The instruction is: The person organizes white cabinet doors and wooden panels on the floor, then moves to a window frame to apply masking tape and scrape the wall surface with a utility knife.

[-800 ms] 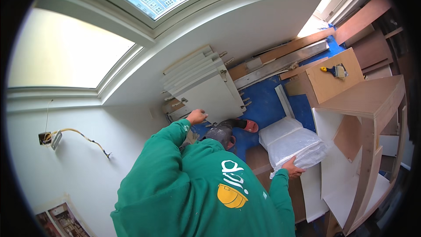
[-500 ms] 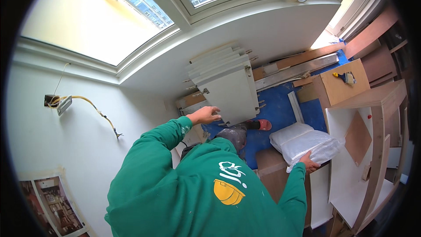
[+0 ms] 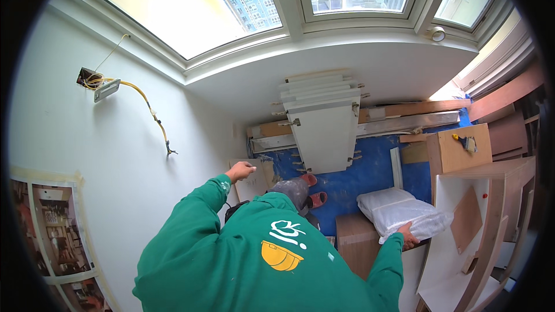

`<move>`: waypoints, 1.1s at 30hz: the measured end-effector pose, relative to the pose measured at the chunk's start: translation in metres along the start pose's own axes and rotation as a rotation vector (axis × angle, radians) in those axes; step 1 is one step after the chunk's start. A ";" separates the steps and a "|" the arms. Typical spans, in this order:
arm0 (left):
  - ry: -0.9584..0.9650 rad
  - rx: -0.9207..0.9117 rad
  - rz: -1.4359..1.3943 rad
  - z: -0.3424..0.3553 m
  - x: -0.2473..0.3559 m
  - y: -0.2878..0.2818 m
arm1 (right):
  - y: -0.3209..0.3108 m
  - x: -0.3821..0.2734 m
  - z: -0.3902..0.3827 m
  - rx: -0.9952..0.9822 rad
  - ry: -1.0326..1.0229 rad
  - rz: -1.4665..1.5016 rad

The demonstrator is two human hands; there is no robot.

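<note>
My right hand (image 3: 408, 237) grips the near right edge of a white bundle wrapped in clear plastic (image 3: 399, 211). The bundle rests on a brown wood-grain box (image 3: 354, 236). My left hand (image 3: 240, 171) is raised at the left, its fingers curled together with nothing visible in them. Close to it, a pale board (image 3: 251, 189) stands by the wall. Ahead, several white cabinet doors with metal hinges (image 3: 324, 133) lean in a stack beneath the window.
Blue sheeting (image 3: 376, 169) covers the floor. To the right stand an open cabinet carcass (image 3: 457, 242) and a wooden box (image 3: 462, 138) bearing a paintbrush (image 3: 467, 143). Loose yellow wires (image 3: 141, 93) hang from the left wall. Metal and wood strips lie along the wall under the window.
My left hand has drawn back from the cabinet doors toward the left wall, and its fingers have curled in. My right hand keeps hold of the bundle. The view has shifted.
</note>
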State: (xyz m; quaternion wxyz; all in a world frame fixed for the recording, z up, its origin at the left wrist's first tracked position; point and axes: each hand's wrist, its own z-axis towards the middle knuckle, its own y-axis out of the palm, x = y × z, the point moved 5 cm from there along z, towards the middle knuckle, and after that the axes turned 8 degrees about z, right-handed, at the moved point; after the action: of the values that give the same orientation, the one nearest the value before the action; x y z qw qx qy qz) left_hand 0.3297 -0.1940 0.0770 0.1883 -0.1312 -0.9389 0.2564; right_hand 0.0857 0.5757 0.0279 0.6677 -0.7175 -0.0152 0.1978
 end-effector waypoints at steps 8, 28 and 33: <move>0.419 0.026 0.198 -0.003 0.087 0.013 | 0.010 0.006 0.004 -0.002 0.011 0.056; 0.825 0.528 0.695 0.175 0.338 -0.006 | -0.006 -0.005 -0.008 0.067 0.013 -0.085; 0.750 0.675 0.810 0.214 0.330 0.026 | -0.024 0.005 -0.016 0.022 0.063 -0.095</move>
State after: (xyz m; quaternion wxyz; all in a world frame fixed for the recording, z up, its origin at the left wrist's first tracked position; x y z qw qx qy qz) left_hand -0.0516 -0.1517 -0.0125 0.4226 -0.4894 -0.5532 0.5252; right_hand 0.1006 0.5647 0.0504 0.6843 -0.7145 -0.0259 0.1433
